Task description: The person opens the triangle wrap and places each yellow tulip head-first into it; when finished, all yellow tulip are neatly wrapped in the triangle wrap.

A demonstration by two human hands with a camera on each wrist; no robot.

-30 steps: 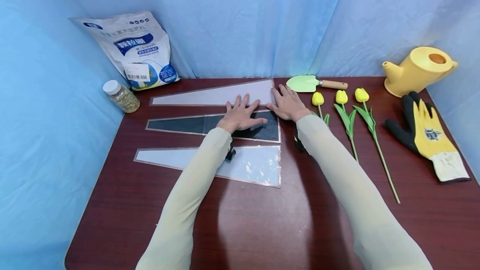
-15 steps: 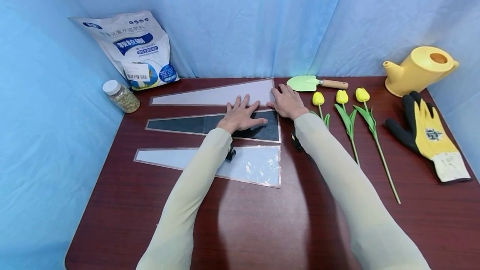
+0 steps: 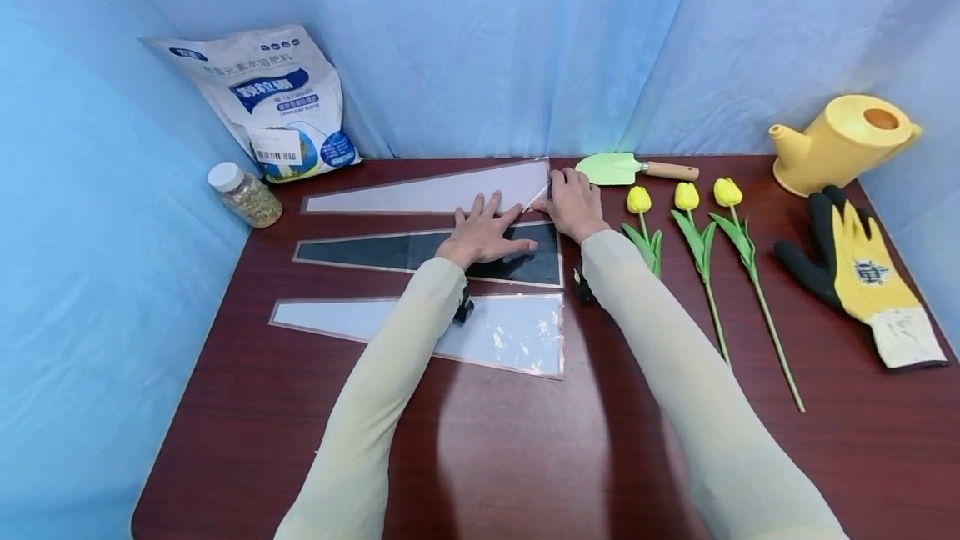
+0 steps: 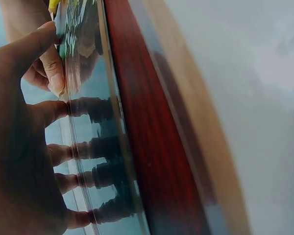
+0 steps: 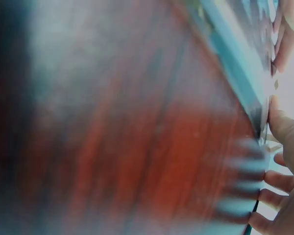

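Three tapered sheets with clear, shiny borders lie in a stack of rows: a white one [image 3: 420, 197] at the back, a dark one [image 3: 360, 249] in the middle, a pale one [image 3: 517, 332] in front. My left hand [image 3: 483, 236] is spread over the first two, its fingertips resting on the white sheet. At that sheet's wide right end, my right hand [image 3: 574, 205] pinches the near corner between thumb and fingers, and the corner bends up. In the left wrist view, the left fingers [image 4: 54, 110] press on a glossy surface. The right wrist view is blurred.
At back left stand a fertiliser bag [image 3: 277, 107] and a jar [image 3: 247, 194]. Right of the hands lie a trowel [image 3: 611, 168], three yellow tulips [image 3: 686, 195] and a yellow-black glove [image 3: 870, 269]. A yellow watering can [image 3: 840, 144] stands at back right, before the blue curtain [image 3: 480, 40].
My right hand has shifted slightly left, and its fingers have drawn together on the white sheet's corner, which now bends up. My left hand stays in place.
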